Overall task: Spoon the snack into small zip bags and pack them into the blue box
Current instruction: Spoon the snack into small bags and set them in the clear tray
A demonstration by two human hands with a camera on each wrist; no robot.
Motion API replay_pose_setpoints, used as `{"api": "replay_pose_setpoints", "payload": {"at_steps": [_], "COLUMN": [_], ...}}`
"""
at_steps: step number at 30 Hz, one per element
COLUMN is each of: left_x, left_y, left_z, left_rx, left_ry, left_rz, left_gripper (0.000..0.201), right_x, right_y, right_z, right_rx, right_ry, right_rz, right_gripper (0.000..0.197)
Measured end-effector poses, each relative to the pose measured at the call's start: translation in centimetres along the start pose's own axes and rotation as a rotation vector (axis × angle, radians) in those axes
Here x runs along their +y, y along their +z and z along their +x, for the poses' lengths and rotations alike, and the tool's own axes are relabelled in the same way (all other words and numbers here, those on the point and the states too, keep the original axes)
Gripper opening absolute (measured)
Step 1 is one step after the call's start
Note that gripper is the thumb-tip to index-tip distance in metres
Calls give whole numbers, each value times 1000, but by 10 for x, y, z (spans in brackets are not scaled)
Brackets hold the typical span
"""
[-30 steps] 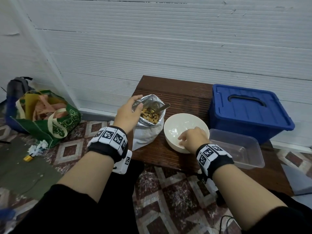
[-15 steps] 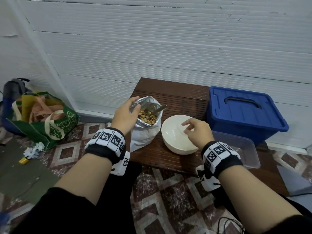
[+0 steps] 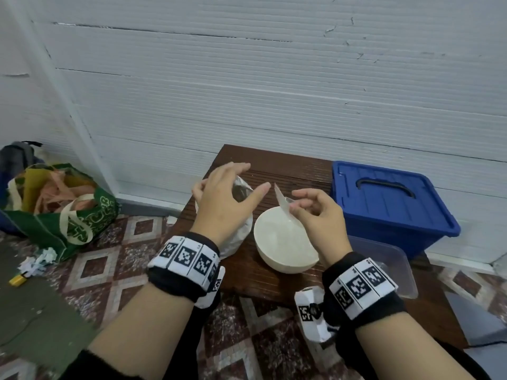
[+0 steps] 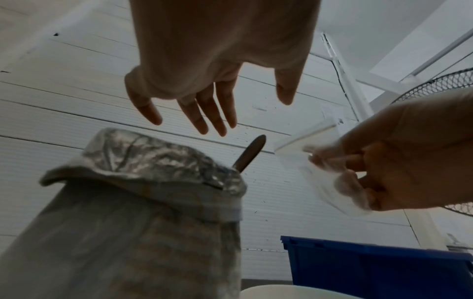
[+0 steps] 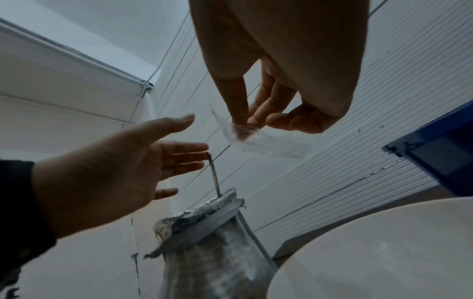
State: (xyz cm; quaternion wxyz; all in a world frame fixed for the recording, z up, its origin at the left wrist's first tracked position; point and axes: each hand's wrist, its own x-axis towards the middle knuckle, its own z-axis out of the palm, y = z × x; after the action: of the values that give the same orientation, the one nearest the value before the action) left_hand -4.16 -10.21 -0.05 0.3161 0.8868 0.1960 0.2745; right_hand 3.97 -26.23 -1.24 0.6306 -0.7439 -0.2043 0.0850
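zip bag [image 3: 282, 202] pinched in right hand [image 3: 319, 215] – snack hidden behind left hand [image 3: 223, 205].

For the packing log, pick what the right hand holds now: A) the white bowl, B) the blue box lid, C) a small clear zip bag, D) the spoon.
C: the right hand pinches a small clear zip bag between its fingertips, while the spoon stands in the snack pouch.

Pale lettering runs across the green tote bag [image 3: 82, 215] on the floor, but it can't be made out. Both wristbands [image 3: 186, 256] show only black-and-white square code markers, no words.
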Motion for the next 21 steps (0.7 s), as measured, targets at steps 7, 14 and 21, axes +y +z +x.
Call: {"api": "replay_pose_setpoints", "payload": {"at_steps": [7,14,21], "left_x": [2,1,-6], "left_y": [3,8,15], "left_z": [14,28,27], "left_rx": [-114,-100,-100], "left_ry": [139,106,266], "left_rz": [-19,-161,-183], "left_gripper": [83,83,78], "right_x": [-8,-3,-14], "right_y": [20,25,15], "right_z": [10,20,28], "right_rx": [62,49,-103], "right_ry": [-43,-93,-79], "right_rz": [236,288,259], "right_gripper": [22,14,16]}}
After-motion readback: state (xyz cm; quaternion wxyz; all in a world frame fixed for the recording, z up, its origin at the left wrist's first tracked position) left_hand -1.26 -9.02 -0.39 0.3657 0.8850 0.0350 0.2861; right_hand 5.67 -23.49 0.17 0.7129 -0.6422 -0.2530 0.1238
